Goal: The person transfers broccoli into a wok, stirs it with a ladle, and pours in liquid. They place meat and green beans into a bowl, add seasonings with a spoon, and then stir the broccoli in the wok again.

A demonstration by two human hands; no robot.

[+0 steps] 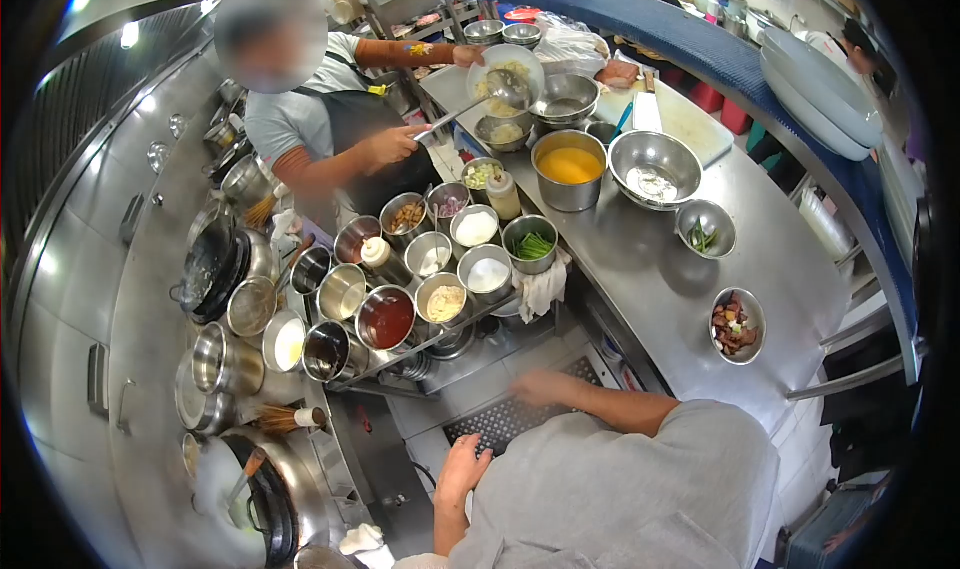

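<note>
My left hand (463, 466) is low in the middle, over the dark perforated floor mat (510, 421), its fingers loosely apart and nothing visible in them. My right hand (540, 389) is farther forward above the same mat, blurred by motion; its fingers cannot be made out. Ahead of my hands stands a rack of steel containers, with red sauce (386, 317), a pale yellow paste (443, 302), white contents (488, 276) and chopped greens (531, 244). A white cloth (541, 291) hangs at the rack's right corner.
Across the rack, a co-worker holds a ladle (508, 87) and a pale bowl (482, 69). The right counter (640, 279) bears a pot of orange liquid (570, 167), steel bowls (655, 169), a bowl of meat pieces (737, 331) and a cutting board (695, 129). Woks (215, 269) line the left.
</note>
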